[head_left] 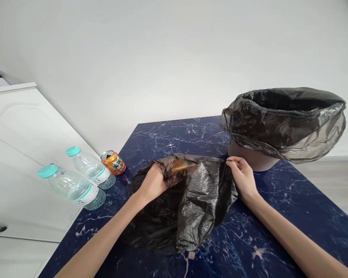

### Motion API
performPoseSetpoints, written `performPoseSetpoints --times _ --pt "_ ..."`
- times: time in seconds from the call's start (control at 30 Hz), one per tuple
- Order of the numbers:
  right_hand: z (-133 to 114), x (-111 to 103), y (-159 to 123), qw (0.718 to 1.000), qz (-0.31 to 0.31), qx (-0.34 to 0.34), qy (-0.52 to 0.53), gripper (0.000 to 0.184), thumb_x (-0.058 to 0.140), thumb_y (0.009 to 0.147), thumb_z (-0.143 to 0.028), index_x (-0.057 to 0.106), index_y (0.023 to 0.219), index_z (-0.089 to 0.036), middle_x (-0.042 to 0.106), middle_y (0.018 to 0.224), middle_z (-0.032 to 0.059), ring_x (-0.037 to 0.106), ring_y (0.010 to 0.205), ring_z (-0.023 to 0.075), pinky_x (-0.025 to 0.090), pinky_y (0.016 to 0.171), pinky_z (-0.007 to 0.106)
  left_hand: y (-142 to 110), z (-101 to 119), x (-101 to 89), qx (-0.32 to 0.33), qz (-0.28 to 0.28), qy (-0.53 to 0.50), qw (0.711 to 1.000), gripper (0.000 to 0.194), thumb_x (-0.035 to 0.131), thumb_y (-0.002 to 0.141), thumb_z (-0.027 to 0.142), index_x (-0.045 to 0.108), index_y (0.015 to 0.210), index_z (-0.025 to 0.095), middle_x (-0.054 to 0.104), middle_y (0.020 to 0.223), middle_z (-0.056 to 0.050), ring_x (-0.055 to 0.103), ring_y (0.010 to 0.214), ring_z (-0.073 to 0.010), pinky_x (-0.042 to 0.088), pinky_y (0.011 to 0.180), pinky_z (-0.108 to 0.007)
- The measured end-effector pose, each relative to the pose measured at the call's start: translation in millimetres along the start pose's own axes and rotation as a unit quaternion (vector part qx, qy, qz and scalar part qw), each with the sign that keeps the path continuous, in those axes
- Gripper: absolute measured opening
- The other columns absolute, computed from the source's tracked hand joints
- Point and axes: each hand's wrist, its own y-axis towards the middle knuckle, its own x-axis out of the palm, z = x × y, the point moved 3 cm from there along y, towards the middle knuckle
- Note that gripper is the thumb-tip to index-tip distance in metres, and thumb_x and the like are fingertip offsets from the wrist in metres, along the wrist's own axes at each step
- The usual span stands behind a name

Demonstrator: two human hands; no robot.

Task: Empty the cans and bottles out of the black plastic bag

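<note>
A crumpled black plastic bag (pixel 188 204) lies on the dark blue marble-patterned table (pixel 292 216) in front of me. My left hand (pixel 152 182) is closed on the bag's left upper edge, fingers buried in the plastic. My right hand (pixel 243 174) pinches the bag's right upper edge. Something orange-yellow (pixel 183 165) shows through the plastic between my hands; what it is I cannot make out.
A waste bin (pixel 251 156) lined with a black bag (pixel 284 119) stands at the back right of the table. Two clear water bottles (pixel 75 186) (pixel 89 166) with teal caps and an orange drink can (pixel 113 162) lie at the table's left edge. A white cabinet (pixel 20 146) stands left.
</note>
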Motion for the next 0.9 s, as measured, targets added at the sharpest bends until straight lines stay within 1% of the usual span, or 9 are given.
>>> performPoseSetpoints --times 0.07,0.13,0.2,0.27,0.37,0.5,0.6,0.73,0.9 --pt "0 -4 2 1.0 0.016 0.007 0.0 0.034 0.073 0.078 -0.048 0.068 0.101 -0.023 0.066 0.077 0.0009 0.057 0.068 0.02 0.046 0.063 0.033 -16 4 -18.2 -0.03 -0.008 -0.012 0.999 0.046 0.076 0.095 0.032 0.069 0.14 0.027 0.076 0.137 -0.009 0.071 0.129 -0.0317 0.057 0.111 -0.045" --pt "0 -7 3 0.999 0.031 0.011 -0.005 0.033 0.074 0.078 -0.046 0.07 0.101 -0.023 0.064 0.077 0.0003 0.054 0.068 0.0191 0.044 0.063 0.032 -36 6 -39.6 -0.098 -0.009 -0.024 0.995 0.057 0.081 0.091 0.038 0.062 0.144 0.028 0.075 0.14 -0.008 0.073 0.126 -0.0314 0.06 0.107 -0.044" --pt "0 -9 3 0.999 0.039 0.014 -0.01 0.032 0.074 0.079 -0.045 0.071 0.101 -0.023 0.062 0.077 -0.0004 0.053 0.068 0.0185 0.042 0.064 0.033 -56 8 -62.3 -0.142 -0.004 -0.015 0.99 0.065 0.084 0.088 0.046 0.058 0.146 0.029 0.072 0.145 -0.007 0.07 0.132 -0.0324 0.059 0.109 -0.045" --pt "0 -10 2 0.999 0.041 0.015 -0.014 0.032 0.074 0.079 -0.046 0.071 0.101 -0.023 0.061 0.076 -0.0011 0.051 0.067 0.0179 0.04 0.064 0.033 -75 9 -85.4 -0.173 0.015 0.005 0.985 0.065 0.082 0.089 0.052 0.057 0.145 0.031 0.069 0.149 -0.007 0.066 0.139 -0.033 0.057 0.112 -0.047" --pt "0 -10 -1 0.999 0.044 0.014 -0.018 0.033 0.075 0.078 -0.045 0.071 0.102 -0.022 0.061 0.076 -0.0012 0.051 0.067 0.0176 0.04 0.065 0.033 -101 5 -117.5 -0.222 0.065 0.024 0.973 0.07 0.08 0.087 0.061 0.055 0.145 0.032 0.071 0.145 -0.007 0.067 0.136 -0.034 0.058 0.11 -0.05" --pt "-1 -8 -6 0.999 0.037 0.009 -0.029 0.032 0.076 0.077 -0.043 0.071 0.101 -0.023 0.065 0.079 0.0 0.055 0.072 0.0193 0.042 0.068 0.034 -125 -3 -147.8 -0.274 0.111 0.122 0.947 0.075 0.077 0.083 0.068 0.052 0.145 0.033 0.073 0.142 -0.008 0.07 0.131 -0.0376 0.061 0.102 -0.051" --pt "0 -8 -7 0.999 0.033 0.007 -0.038 0.031 0.076 0.077 -0.043 0.071 0.1 -0.024 0.064 0.078 -0.0002 0.056 0.072 0.0198 0.042 0.068 0.034 -132 -12 -153.6 -0.297 0.084 0.207 0.929 0.074 0.071 0.087 0.069 0.049 0.148 0.033 0.073 0.14 -0.009 0.073 0.125 -0.0395 0.063 0.091 -0.049" --pt "2 -9 -7 0.999 0.03 0.004 -0.045 0.031 0.077 0.078 -0.044 0.071 0.1 -0.024 0.065 0.079 0.0002 0.058 0.073 0.0207 0.044 0.069 0.035 -128 -22 -145.2 -0.309 0.031 0.27 0.911 0.073 0.063 0.093 0.065 0.043 0.154 0.03 0.07 0.144 -0.013 0.075 0.118 -0.0421 0.062 0.085 -0.049" --pt "4 -9 -6 0.999 0.022 -0.005 -0.046 0.033 0.077 0.078 -0.046 0.071 0.101 -0.023 0.068 0.082 0.0014 0.061 0.075 0.0213 0.045 0.07 0.035 -112 -23 -133.0 -0.283 -0.005 0.299 0.911 0.065 0.055 0.098 0.055 0.044 0.152 0.021 0.063 0.15 -0.018 0.075 0.114 -0.0432 0.061 0.085 -0.051"
